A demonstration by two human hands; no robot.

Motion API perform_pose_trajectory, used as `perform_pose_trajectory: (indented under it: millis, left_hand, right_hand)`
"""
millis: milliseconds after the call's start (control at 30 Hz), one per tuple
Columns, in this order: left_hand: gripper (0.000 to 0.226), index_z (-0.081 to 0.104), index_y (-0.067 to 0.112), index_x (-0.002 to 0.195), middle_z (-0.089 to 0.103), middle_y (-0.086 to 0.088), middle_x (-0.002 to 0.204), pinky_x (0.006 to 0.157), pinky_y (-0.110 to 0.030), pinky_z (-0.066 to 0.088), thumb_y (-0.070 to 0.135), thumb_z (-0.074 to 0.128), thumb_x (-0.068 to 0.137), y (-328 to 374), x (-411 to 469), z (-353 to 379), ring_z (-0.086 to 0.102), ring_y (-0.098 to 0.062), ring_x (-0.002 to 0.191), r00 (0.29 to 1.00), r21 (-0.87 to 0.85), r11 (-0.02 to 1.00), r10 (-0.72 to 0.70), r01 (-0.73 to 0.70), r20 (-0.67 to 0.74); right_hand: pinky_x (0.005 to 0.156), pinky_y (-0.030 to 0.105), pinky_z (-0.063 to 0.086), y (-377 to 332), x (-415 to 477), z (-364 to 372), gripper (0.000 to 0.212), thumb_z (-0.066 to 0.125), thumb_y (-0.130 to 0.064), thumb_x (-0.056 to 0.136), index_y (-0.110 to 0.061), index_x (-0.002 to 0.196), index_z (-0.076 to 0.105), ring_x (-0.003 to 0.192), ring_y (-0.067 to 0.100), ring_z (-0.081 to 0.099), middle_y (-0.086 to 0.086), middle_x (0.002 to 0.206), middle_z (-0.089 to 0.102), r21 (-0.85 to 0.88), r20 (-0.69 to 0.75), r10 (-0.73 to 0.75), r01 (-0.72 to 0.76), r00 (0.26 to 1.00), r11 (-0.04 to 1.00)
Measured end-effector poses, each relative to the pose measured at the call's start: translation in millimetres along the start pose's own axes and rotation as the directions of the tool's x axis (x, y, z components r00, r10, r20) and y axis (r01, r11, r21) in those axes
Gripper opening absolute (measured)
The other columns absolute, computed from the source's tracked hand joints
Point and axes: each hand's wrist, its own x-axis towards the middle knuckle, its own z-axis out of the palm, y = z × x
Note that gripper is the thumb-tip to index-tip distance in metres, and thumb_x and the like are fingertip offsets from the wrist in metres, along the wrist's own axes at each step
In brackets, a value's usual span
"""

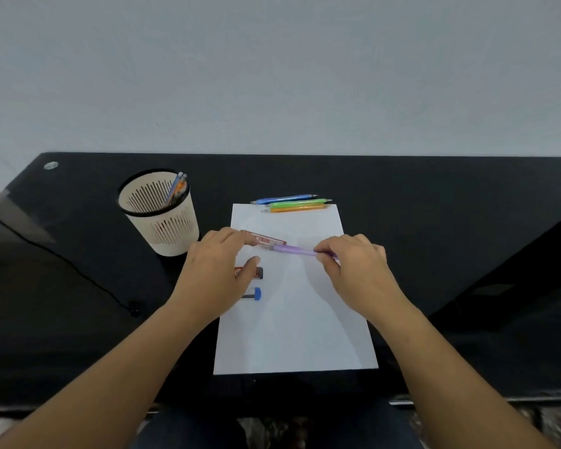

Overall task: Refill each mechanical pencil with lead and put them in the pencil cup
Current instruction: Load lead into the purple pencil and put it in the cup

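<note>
Edges first: the glossy black counter [434, 222] stops at a pale grey wall [272, 76] at 12 o'clock. Its near edge runs at 6 o'clock, just below a white paper sheet [298, 335]. There's a wide stretch of black top out at 3 o'clock of the sheet, and a thin black cable [62, 257] crosses it at 9 o'clock.

A beige slotted plastic pencil cup [162, 222] sits at 10 o'clock, just off the paper, with a few pencils [177, 189] leaning inside. A blue pencil [284, 199], green pencil [297, 203] and orange pencil [297, 208] lie side by side at the sheet's 12 o'clock edge.

The right grip [353, 264] is pinched on a translucent purple mechanical pencil [292, 250], whose free end points to 9 o'clock. The left grip [214, 270] has its fingers stretched out and thumb apart, tips at a flat red lead case [268, 238] right by that end. A small red-and-black lead case [256, 272] sits beside the thumb, with a blue-capped lead tube [255, 293] at its 6 o'clock.
</note>
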Motion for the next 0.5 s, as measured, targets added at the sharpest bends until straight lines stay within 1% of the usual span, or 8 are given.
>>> perform_pose_trajectory:
  millis: [100,233,400,500]
  left_hand:
    - [0.027,0.062,0.029,0.114,0.061,0.012,0.114,0.092,-0.032,0.047,0.034,0.066,0.088,2.0,-18.1,-1.2,0.054,-0.008,0.104,0.999,-0.040,0.998,0.043,-0.044,-0.026]
    - [0.018,0.067,0.027,0.103,0.064,0.014,0.099,0.079,-0.033,0.048,0.025,0.069,0.085,3.3,-44.3,0.5,0.055,-0.006,0.090,0.989,-0.077,0.987,0.134,-0.138,-0.055]
    - [0.015,0.069,0.025,0.098,0.068,0.014,0.095,0.075,-0.032,0.048,0.021,0.072,0.084,3.5,-67.8,6.6,0.062,-0.009,0.093,0.979,-0.087,0.978,0.182,-0.190,-0.090]
    - [0.015,0.070,0.025,0.099,0.067,0.016,0.092,0.073,-0.032,0.048,0.022,0.071,0.085,2.5,-75.9,8.5,0.061,-0.008,0.088,0.978,-0.076,0.978,0.188,-0.195,-0.091]
  right_hand:
    - [0.086,0.028,0.030,-4.6,-20.9,-1.3,0.018,0.048,-0.034,0.097,-0.033,0.109,0.062,0.091,0.006,0.046,-0.017,0.098,0.061,0.016,0.012,-0.020,0.020,1.000,1.000]
    - [0.085,0.027,0.028,-8.6,-43.8,2.1,0.019,0.047,-0.034,0.098,-0.034,0.110,0.061,0.091,0.005,0.044,-0.018,0.100,0.060,0.035,0.046,-0.024,0.022,0.999,0.999]
    - [0.092,0.029,0.032,-12.8,-63.5,3.9,0.019,0.048,-0.033,0.098,-0.033,0.111,0.062,0.094,0.005,0.045,-0.018,0.103,0.061,0.056,0.059,-0.039,0.036,0.997,0.998]
    - [0.093,0.029,0.033,-14.0,-72.2,4.6,0.018,0.048,-0.032,0.098,-0.032,0.110,0.062,0.095,0.006,0.047,-0.018,0.103,0.060,0.079,0.068,-0.042,0.037,0.997,0.996]
